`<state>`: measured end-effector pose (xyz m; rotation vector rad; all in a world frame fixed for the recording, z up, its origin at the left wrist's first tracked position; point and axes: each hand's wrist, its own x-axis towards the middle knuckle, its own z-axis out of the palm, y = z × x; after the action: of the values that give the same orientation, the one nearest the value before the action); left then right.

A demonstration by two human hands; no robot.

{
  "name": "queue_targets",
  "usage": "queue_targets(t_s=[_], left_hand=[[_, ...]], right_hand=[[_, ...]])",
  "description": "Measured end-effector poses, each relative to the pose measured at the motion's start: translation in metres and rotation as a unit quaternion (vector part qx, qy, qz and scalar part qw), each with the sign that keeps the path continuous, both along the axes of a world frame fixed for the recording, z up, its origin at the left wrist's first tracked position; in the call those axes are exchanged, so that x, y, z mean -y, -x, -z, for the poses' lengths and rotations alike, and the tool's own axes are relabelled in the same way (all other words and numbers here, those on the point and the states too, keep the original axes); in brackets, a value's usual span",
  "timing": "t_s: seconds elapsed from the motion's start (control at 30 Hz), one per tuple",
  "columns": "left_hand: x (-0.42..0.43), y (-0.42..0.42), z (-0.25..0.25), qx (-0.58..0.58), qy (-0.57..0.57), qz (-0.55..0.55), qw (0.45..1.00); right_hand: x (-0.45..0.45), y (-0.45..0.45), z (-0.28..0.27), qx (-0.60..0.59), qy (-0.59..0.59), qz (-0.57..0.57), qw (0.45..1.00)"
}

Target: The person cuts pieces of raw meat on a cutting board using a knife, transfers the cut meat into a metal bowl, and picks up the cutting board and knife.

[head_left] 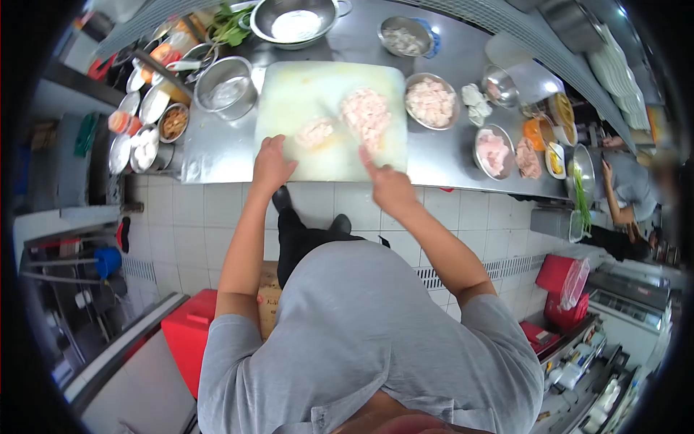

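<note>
A pale green-white cutting board (289, 94) lies on the steel table before me. On it are a large heap of chopped pale raw meat (366, 112) and a smaller pile of the meat (316, 133) to the left. My left hand (272, 163) rests at the board's near left edge, thumb apart, holding nothing. At the near right edge, my right hand (394, 191) is closed around a knife, its index finger stretched forward. The blade is smeared by motion between the two piles, so its outline is unclear.
Right of the board stand a steel bowl of meat pieces (431, 102) and a bowl with larger pale meat (493, 151). A steel pot (225, 88) and a colander (295, 22) are left and behind. Another person (636, 184) is at the far right.
</note>
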<state>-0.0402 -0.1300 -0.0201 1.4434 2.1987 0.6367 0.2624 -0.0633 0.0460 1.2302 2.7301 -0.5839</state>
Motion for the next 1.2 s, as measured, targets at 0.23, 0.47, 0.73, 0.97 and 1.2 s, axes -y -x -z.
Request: queue_targets(t_s=[0.23,0.47,0.73,0.97,1.2], left_hand=[[-0.041,-0.025,-0.004,-0.002,-0.019,0.012,1.0],[-0.099,-0.043,0.031,0.0,-0.033,0.044,0.998],[-0.103,-0.023,-0.044,-0.006,0.065,0.06,0.996],[-0.127,-0.024,-0.003,0.023,0.037,0.171,0.984],[-0.137,-0.044,0.007,0.124,-0.011,0.111,0.986]], right_hand=[[-0.017,-0.023,-0.018,-0.024,-0.028,0.083,0.996],[-0.049,-0.02,0.016,0.016,-0.044,0.056,0.997],[-0.027,-0.036,-0.011,-0.008,-0.014,0.086,0.996],[-0.007,-0.027,0.025,-0.082,0.064,0.148,0.984],[0.002,0.03,0.023,-0.281,0.237,0.191,0.91]])
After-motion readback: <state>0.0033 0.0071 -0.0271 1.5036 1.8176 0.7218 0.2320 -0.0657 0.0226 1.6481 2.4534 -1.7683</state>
